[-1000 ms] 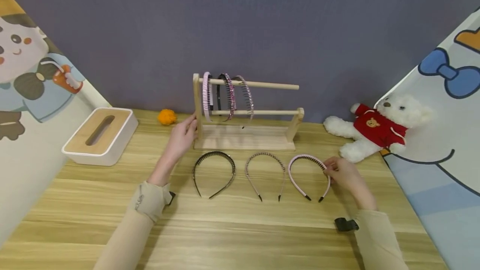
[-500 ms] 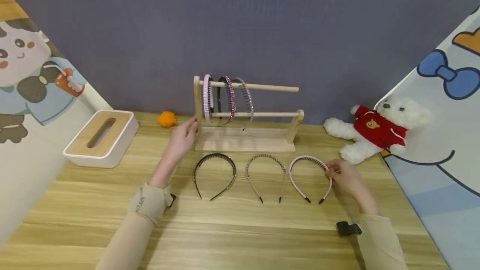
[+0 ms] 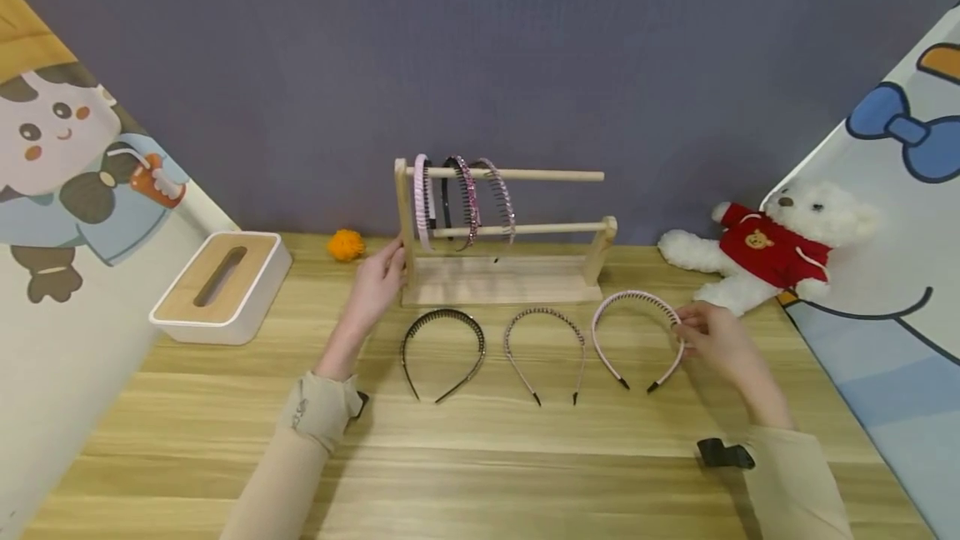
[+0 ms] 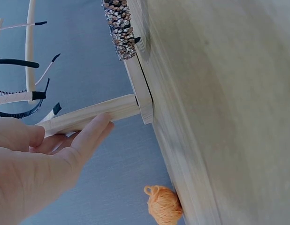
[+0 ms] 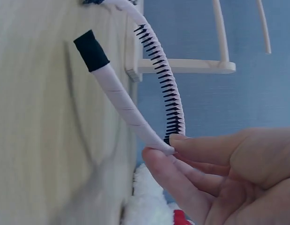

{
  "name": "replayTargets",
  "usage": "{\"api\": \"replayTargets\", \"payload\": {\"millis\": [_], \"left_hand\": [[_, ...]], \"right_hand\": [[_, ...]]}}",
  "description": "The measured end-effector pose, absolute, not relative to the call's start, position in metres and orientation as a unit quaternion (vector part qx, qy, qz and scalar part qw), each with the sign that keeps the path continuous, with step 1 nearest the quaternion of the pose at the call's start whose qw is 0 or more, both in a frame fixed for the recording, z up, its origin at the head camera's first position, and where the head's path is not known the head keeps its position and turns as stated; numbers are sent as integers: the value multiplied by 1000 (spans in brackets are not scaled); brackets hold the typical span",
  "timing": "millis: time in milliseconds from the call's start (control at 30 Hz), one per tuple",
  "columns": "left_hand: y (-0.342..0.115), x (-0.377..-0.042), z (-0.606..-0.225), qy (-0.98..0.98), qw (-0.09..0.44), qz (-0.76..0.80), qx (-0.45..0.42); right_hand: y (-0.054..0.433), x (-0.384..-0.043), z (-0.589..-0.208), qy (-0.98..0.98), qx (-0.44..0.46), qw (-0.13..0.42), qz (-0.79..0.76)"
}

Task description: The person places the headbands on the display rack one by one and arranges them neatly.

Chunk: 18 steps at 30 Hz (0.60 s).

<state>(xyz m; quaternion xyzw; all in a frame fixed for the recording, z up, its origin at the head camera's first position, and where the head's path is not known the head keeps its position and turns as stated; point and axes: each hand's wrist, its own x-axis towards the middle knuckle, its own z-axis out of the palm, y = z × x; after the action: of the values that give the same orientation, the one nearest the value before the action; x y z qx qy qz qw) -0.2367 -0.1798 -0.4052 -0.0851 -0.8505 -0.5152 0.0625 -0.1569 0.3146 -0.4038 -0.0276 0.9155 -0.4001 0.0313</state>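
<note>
Right hand (image 3: 726,342) pinches a pink headband (image 5: 126,110); left hand (image 4: 44,171) grips the rack (image 3: 510,280); only the head view shows the tissue box (image 3: 234,287).

The rack (image 3: 510,280) looks like matt wood, the held headband (image 5: 124,105) smooth wrapped cloth (its teeth (image 5: 173,126) plastic).

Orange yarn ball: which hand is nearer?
Left. The left hand is just right of the orange yarn ball, at the wooden rack; the right hand is much farther right, past the rack, pinching the pale pink headband.
</note>
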Motion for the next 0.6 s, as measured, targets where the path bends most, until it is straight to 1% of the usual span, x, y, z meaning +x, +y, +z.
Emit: {"api": "replayTargets", "payload": {"millis": [300,600], "left_hand": [[-178,-237,-406,-850,70,-515,-85],[-179,-238,-406,-850,71,-514,-87]], "right_hand": [[309,-150,-388,922,-26,-42,-384],[300,-144,-369,908,-45,-130,-397]]}}
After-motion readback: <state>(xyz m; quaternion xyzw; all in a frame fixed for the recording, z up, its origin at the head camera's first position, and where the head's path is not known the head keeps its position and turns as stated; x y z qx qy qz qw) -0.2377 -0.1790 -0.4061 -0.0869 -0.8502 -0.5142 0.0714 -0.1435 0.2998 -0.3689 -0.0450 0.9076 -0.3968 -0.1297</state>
